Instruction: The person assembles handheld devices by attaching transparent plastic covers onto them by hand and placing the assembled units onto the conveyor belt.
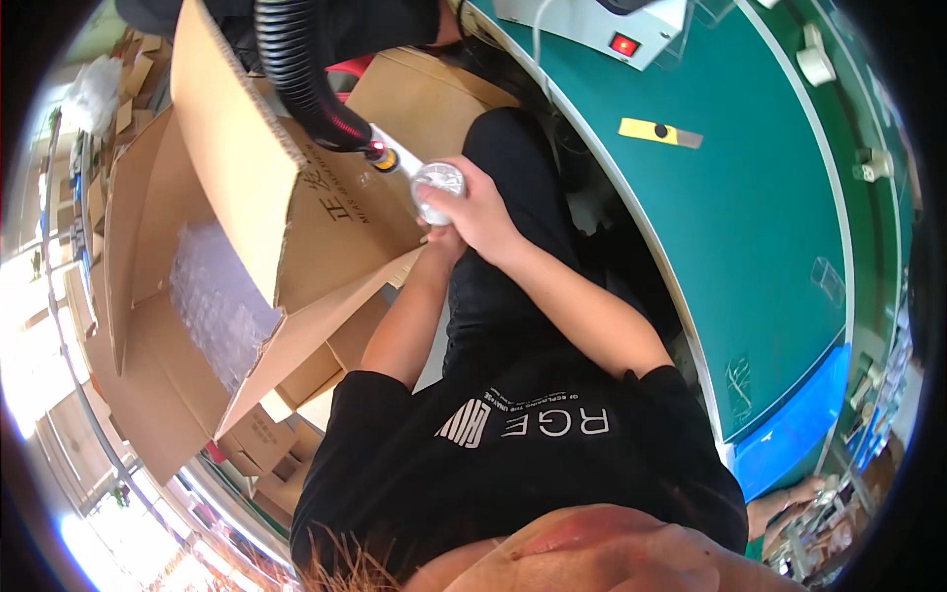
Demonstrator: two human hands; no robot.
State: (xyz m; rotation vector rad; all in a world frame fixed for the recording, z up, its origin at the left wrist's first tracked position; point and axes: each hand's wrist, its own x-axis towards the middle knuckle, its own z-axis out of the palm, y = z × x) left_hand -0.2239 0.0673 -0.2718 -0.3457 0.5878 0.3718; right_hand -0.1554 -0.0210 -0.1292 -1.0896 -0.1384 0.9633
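My right hand (483,212) is closed round a clear, shiny round plastic piece (441,185), its thumb lying across the face. Just below it, my left hand (446,239) is mostly covered by the right one. The few fingers that show look curled in, and what they hold is hidden. A black corrugated hose (296,79) comes down from the top to a tip with a yellow ring (384,159) and a small red light. Between that tip and the round piece runs a white bar-like part (400,148), close to my right fingers.
An open cardboard box (222,128) on the left contains clear plastic-wrapped material (217,296). On the green table (740,217) lie a yellow-handled cutter (659,133), a white device (592,30) with a red switch and a blue tray (794,424). Another person's hand (801,491) shows at lower right.
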